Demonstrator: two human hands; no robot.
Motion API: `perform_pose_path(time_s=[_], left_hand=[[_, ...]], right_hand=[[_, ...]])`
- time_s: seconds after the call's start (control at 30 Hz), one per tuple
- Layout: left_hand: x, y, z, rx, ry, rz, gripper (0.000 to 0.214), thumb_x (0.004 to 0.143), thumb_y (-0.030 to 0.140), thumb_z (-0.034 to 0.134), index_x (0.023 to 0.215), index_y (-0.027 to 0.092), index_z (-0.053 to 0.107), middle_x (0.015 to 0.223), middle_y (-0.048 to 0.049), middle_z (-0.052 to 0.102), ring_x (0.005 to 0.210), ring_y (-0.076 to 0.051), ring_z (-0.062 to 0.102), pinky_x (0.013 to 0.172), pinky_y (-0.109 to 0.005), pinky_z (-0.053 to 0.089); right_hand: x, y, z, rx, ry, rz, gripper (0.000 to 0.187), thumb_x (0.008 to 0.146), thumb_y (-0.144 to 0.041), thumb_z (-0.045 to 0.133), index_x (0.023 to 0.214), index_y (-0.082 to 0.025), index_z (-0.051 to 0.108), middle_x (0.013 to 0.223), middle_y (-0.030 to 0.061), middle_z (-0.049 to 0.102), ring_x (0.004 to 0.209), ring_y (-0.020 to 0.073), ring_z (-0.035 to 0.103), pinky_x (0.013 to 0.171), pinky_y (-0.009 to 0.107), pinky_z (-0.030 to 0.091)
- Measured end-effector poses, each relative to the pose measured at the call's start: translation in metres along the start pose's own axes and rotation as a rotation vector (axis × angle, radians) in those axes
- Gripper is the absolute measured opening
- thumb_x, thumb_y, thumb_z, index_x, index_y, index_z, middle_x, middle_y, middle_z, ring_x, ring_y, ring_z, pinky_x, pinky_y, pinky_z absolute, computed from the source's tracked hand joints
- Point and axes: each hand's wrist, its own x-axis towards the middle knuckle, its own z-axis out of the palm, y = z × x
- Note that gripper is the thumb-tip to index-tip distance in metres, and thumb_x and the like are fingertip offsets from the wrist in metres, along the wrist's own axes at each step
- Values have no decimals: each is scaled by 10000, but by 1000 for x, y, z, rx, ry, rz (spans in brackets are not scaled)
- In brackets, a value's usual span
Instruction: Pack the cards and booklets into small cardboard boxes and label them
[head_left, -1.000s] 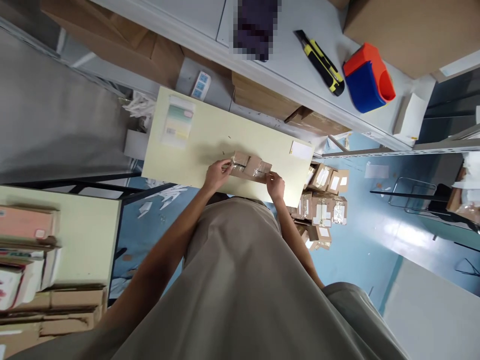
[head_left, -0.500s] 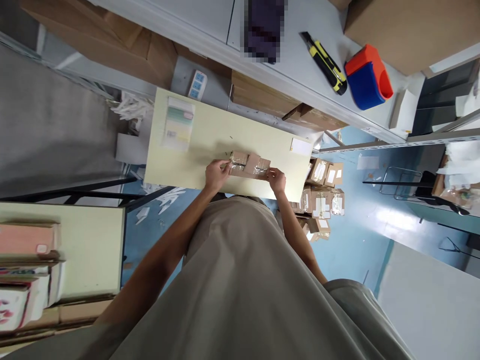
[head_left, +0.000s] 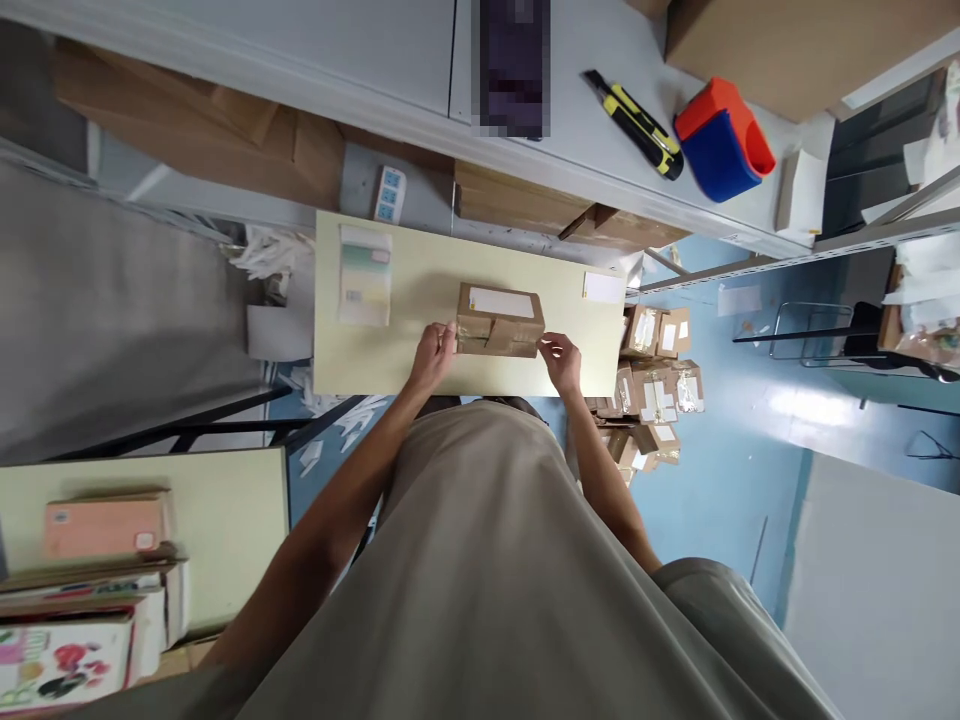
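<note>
A small brown cardboard box point(head_left: 501, 335) sits on the pale yellow tabletop point(head_left: 420, 262) in front of me. A white label point(head_left: 501, 302) faces up on it, and the side toward me has a taped flap. My left hand point(head_left: 432, 356) grips the box's left end, thumb against the edge. At the lower right corner, my right hand point(head_left: 561, 360) holds the box with bent fingers. Some fingertips of both hands are hidden.
A yellow-black utility knife point(head_left: 637, 122) and a red-and-blue holder point(head_left: 724, 140) lie on the grey shelf point(head_left: 375, 60) above. Left of the box is a printed sheet point(head_left: 365, 275); a white label sheet point(head_left: 602, 287) lies right. Several taped boxes point(head_left: 656, 390) are stacked on the floor.
The box has turned between my hands: the taped seam that faced up now faces me, and the white label shows on top. The camera view has shifted slightly.
</note>
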Motion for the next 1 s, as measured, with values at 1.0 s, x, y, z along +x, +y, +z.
perform_pose_path(time_s=[1.0], left_hand=[[3, 39, 10, 173, 166, 73, 413, 931, 287, 679, 1336, 209, 664, 1447, -166, 731, 1234, -264, 785, 1061, -426, 682]], right_hand=[[18, -4, 8, 190, -160, 60, 526, 1006, -523, 658, 1421, -202, 690, 1434, 174, 807, 1157, 272, 774, 921, 391, 677]])
